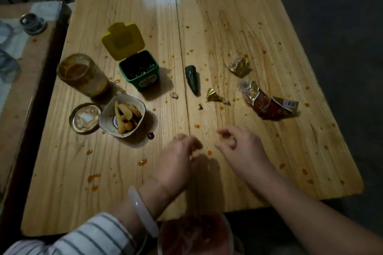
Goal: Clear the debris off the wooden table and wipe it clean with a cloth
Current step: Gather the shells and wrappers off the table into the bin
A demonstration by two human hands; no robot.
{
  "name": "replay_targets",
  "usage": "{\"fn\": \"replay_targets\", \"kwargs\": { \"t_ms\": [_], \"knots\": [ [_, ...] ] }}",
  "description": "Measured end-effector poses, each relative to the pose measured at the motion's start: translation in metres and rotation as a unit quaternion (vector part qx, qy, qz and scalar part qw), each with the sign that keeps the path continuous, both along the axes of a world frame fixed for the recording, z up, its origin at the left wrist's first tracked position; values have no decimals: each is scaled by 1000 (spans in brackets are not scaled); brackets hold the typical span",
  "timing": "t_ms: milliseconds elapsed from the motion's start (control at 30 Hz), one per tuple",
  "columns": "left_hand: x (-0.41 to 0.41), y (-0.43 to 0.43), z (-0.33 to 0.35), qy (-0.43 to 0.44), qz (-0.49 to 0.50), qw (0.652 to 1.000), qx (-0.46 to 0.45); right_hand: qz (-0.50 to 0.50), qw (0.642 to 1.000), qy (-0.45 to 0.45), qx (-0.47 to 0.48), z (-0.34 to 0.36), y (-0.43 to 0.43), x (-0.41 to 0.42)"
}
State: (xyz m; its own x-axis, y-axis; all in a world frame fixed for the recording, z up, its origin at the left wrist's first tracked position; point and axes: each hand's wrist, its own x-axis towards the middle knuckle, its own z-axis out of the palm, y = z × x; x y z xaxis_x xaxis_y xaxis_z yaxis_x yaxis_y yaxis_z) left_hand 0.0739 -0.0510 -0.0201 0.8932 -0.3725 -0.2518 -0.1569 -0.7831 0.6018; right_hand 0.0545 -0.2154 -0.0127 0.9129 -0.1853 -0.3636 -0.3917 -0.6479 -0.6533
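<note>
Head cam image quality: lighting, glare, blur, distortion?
Head view: dim, dark corners; glare streak on the wooden table beyond the green box; left hand and right hand slightly motion-blurred, soft shadow beneath; table edges bowed by wide-angle lens.

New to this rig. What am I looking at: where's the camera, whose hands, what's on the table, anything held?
No robot: one camera worn on a person's head looks down at their hands. The left hand, with a pale bangle, and the right hand hover over a wooden table, fingers loosely curled; I see nothing held. On it: a glass jar, an open green box, a bowl of food scraps, a cucumber end, foil scraps, a red wrapper and orange sauce drops.
</note>
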Motion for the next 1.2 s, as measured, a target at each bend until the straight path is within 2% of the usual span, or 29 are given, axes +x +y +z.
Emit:
{"fn": "replay_targets", "kwargs": {
  "t_ms": [133, 233, 433, 633, 733, 900, 1100, 1133, 1200],
  "knots": [
    [65, -16, -6, -56, 76, 994, 55, -30, 999, -24, -27, -13, -7, 63],
    [102, -25, -13, -24, 137, 987, 82, -35, 999, -12, -39, -21, -10, 94],
    [133, -37, -33, -5, 162, 976, 147, -18, 996, -12, -89, -39, -12, 121],
    [133, -47, -39, -2, 154, 978, 143, 3, 992, -26, -123, -46, -12, 123],
    [128, -53, -41, -27, 123, 981, 146, 3, 991, -35, -126, -49, -13, 123],
    [126, -56, -46, -66, 94, 989, 91, -6, 991, -46, -124, -49, -14, 123],
    [130, -50, -41, -115, 17, 987, 108, 3, 991, -30, -128, -47, -15, 124],
    [131, -46, -40, -116, 26, 988, 101, -1, 991, -30, -127, -47, -14, 124],
    [135, -40, -39, -83, 112, 989, 56, -16, 993, -30, -110, -47, -13, 124]
  ]
}}
